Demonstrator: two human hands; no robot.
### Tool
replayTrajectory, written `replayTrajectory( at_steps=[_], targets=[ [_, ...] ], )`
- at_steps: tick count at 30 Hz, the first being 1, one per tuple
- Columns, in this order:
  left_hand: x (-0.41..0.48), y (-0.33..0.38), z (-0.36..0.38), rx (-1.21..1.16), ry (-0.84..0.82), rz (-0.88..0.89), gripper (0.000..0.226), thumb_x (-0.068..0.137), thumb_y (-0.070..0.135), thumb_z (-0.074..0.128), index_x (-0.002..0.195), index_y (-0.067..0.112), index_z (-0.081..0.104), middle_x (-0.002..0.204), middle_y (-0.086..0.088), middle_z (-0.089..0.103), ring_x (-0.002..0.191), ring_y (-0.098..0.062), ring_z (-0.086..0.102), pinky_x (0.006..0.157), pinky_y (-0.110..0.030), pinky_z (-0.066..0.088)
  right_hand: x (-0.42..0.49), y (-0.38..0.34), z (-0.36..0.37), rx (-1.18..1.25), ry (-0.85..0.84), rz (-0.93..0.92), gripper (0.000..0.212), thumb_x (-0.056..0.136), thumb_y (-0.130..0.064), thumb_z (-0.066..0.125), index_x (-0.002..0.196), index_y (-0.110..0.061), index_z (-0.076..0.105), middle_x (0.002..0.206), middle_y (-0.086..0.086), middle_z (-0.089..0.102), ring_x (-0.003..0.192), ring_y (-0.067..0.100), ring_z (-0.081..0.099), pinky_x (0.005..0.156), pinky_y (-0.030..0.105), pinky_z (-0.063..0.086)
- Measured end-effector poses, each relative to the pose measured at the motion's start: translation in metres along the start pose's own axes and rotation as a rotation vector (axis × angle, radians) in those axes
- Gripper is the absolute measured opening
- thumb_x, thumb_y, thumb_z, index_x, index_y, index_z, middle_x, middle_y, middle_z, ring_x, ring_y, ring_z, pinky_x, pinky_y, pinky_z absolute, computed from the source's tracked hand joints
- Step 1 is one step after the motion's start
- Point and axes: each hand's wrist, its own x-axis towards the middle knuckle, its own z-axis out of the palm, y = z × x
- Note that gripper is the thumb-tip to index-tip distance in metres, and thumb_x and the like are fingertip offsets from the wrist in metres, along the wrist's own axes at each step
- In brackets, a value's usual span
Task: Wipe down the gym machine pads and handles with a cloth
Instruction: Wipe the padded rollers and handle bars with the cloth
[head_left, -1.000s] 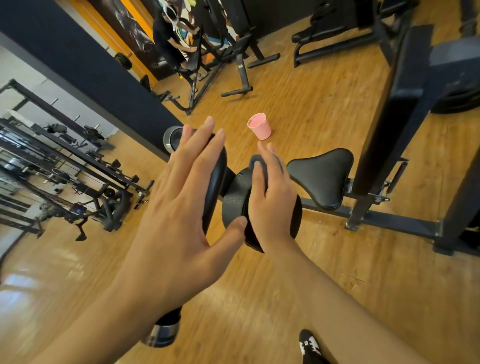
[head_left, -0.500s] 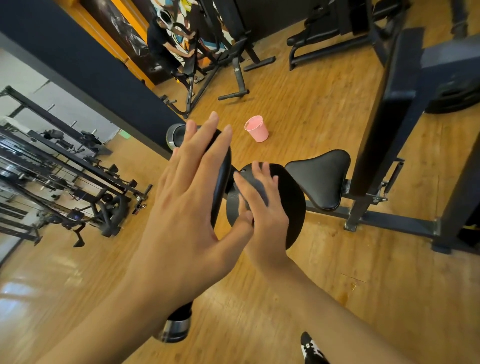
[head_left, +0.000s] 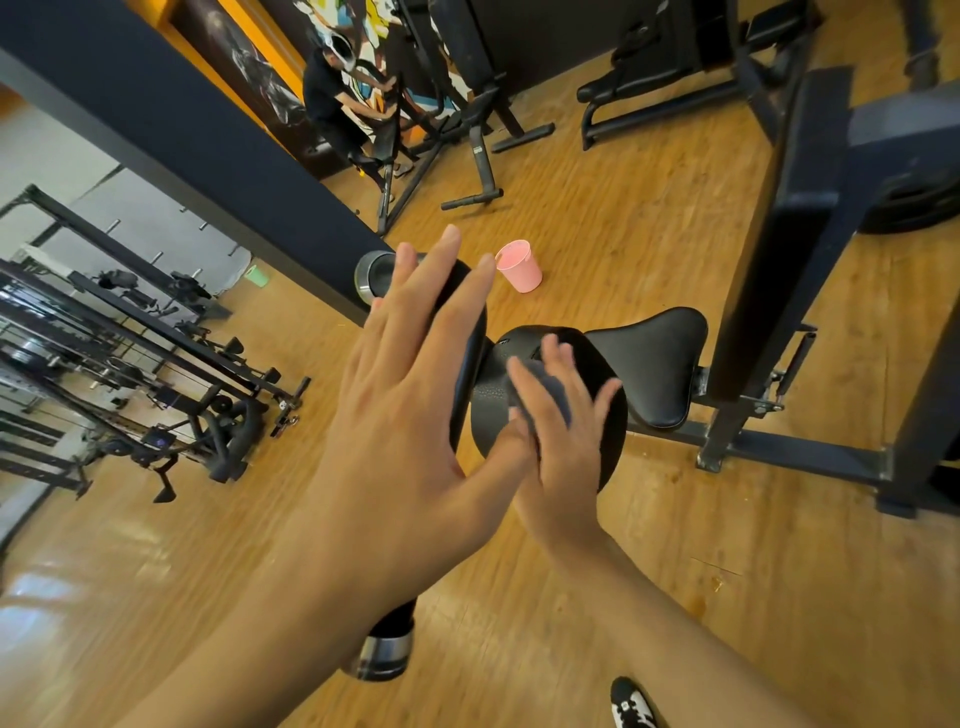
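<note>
Left hand (head_left: 405, 395) lay flat on roller pad (head_left: 471, 338). At 3 o'clock, right hand (head_left: 563, 452), fingers splayed, pressed the cloth (head_left: 545, 400) ungripped on round pad (head_left: 610, 436); it could slip.

A gym, as my head camera shows it: black padded seat (head_left: 649, 364) on a steel frame (head_left: 779, 449) before me; benches (head_left: 649, 85) on the wood floor (head_left: 597, 208); cable racks (head_left: 130, 353) at my left; a weight plate (head_left: 914, 208); another person (head_left: 327, 98) at a machine.
</note>
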Motion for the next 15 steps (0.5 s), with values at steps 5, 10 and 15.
replayTrajectory(
  at_steps=[5,10,15],
  targets=[
    [0.001,0.0,0.002,0.024,0.023,-0.004,0.085,0.087,0.031,0.063,0.164,0.023,0.028,0.173,0.011,0.014,0.16,-0.006,-0.004,0.126,-0.039,0.013,-0.001,-0.01,-0.003,0.126,-0.021,0.156,0.046,0.109,-0.044,0.037,0.151,-0.028,0.045,0.17,0.01,0.019,0.159,0.025,0.007,0.127,0.054,-0.001],
    [-0.001,0.0,0.002,0.026,0.019,0.003,0.085,0.087,0.036,0.061,0.164,0.023,0.027,0.173,0.01,0.014,0.16,-0.009,-0.003,0.127,-0.048,0.017,-0.017,0.021,-0.005,0.158,0.099,0.289,0.041,0.11,-0.035,0.037,0.149,-0.048,0.041,0.165,0.0,0.035,0.154,0.019,0.028,0.117,0.061,0.037],
    [-0.002,0.001,0.0,0.048,0.021,0.01,0.086,0.086,0.037,0.06,0.164,0.024,0.027,0.173,0.01,0.013,0.16,-0.007,-0.004,0.124,-0.032,0.009,-0.012,0.021,-0.007,0.247,0.185,0.599,0.042,0.11,-0.026,0.042,0.142,-0.054,0.044,0.162,-0.007,0.039,0.152,0.01,0.031,0.116,0.052,0.041]
  ],
)
